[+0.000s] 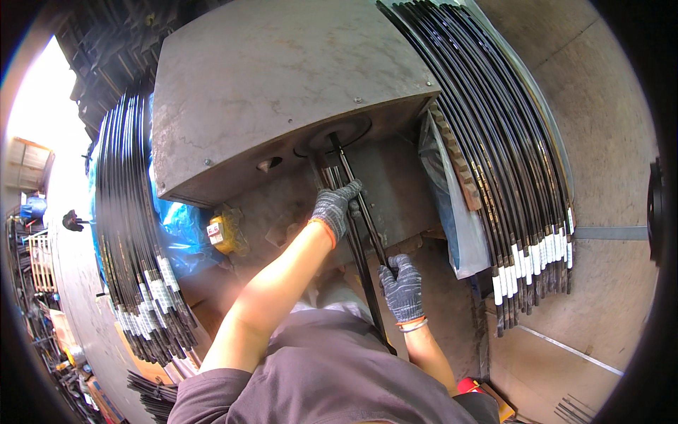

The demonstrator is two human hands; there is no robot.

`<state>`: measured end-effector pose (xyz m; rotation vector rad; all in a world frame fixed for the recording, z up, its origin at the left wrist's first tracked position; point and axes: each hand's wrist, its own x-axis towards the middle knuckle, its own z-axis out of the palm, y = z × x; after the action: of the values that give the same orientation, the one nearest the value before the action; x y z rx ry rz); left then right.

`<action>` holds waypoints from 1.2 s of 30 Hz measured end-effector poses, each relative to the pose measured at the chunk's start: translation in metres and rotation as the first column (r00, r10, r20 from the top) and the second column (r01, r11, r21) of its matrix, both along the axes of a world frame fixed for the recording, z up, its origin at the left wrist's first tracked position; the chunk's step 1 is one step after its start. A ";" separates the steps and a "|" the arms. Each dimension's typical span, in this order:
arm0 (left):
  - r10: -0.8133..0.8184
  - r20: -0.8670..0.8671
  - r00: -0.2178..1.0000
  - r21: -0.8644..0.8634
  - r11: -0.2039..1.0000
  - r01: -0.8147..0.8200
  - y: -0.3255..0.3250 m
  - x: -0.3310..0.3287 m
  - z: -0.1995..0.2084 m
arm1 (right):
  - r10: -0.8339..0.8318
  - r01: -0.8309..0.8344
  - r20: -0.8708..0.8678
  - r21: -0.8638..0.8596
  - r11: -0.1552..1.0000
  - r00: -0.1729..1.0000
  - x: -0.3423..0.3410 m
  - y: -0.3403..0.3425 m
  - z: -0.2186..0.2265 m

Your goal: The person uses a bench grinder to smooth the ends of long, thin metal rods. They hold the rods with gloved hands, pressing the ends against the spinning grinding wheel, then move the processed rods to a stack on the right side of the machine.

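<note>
One glossy black rod (369,227) slants with its upper end in the round opening (353,129) on the front of a grey metal machine (282,78). My right hand (402,290), in a grey knitted glove, is closed around this rod's lower end. Beside it, a second black rod (365,279) runs down toward my body, its upper end short of the opening. My left hand (337,206), gloved with an orange cuff, is closed on the second rod, its fingertips against the first. Its palm side is hidden.
Many black rods with white labels hang in a bundle (487,155) on the right and another (131,212) on the left. A yellow object in clear plastic (227,232) sits below the machine's left side. Blue plastic sheeting (180,233) and a clear bag (452,212) flank it.
</note>
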<state>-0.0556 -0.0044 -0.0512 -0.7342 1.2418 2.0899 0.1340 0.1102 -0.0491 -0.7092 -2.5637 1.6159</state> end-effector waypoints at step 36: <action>-0.039 -0.209 0.977 0.306 0.946 0.104 -0.020 0.017 0.083 | 0.087 0.055 0.154 -0.732 0.679 0.984 0.093 0.052 0.011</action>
<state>-0.0383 -0.0249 0.0319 -0.3353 0.9814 2.2715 0.2274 0.1625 -0.0380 -0.8817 -1.9108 2.7380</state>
